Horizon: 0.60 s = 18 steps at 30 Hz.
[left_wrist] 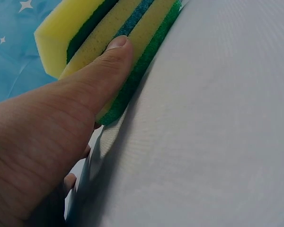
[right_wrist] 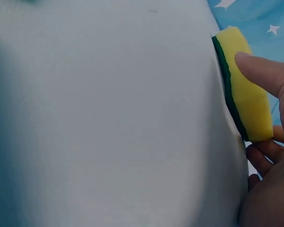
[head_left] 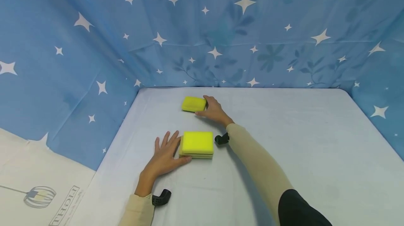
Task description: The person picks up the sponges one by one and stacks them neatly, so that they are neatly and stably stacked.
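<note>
A stack of yellow sponges [head_left: 197, 144] lies on the white table [head_left: 284, 148] near the middle. In the left wrist view the stack [left_wrist: 109, 33] shows yellow, green and blue layers. My left hand [head_left: 162, 157] lies flat on the table beside it, fingers straight, with the thumb [left_wrist: 102, 68] pressed against the stack's side. Farther back lies a single yellow sponge [head_left: 193, 104] with a green underside [right_wrist: 246, 99]. My right hand [head_left: 214, 111] holds its right end, the thumb [right_wrist: 262, 73] on one side and the fingers [right_wrist: 262, 153] curled at the other.
A blue curtain with white stars [head_left: 221, 43] closes the table on the left, back and right. A cream printed sheet [head_left: 38, 184] lies off the table's left edge. Black wrist mounts [head_left: 222, 139] [head_left: 161, 198] show at both forearms.
</note>
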Tool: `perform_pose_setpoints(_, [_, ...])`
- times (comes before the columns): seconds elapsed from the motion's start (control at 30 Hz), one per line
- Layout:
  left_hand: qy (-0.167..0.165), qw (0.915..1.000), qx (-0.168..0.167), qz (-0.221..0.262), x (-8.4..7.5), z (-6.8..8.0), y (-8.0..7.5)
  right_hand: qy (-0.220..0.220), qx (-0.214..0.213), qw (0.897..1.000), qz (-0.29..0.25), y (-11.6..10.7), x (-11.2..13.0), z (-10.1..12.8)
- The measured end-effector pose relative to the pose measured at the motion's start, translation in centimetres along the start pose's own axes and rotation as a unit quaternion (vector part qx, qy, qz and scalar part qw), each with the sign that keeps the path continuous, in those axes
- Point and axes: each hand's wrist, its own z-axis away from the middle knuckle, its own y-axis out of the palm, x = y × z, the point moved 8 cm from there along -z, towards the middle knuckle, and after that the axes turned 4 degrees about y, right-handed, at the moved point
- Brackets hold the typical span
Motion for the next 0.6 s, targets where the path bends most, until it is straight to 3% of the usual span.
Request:
perform_pose_setpoints(0.2, [-0.001, 1.0000, 0.006, 0.005, -0.3, -0.1, 0.2, -0.019, -0.019, 0.999, 0.023, -0.4, 0.0, 0.0])
perform_pose_setpoints(0.43, [0.004, 1.0000, -0.003, 0.001, 0.0, 0.0, 0.2, -0.019, -0.008, 0.998, -0.053, -0.8, -0.4, 0.4])
perform_pose_setpoints(0.6, [0.011, 0.9999, -0.006, 0.004, 0.0, 0.1, 0.1, -0.013, -0.006, 0.998, -0.066, -1.3, -0.5, 0.8])
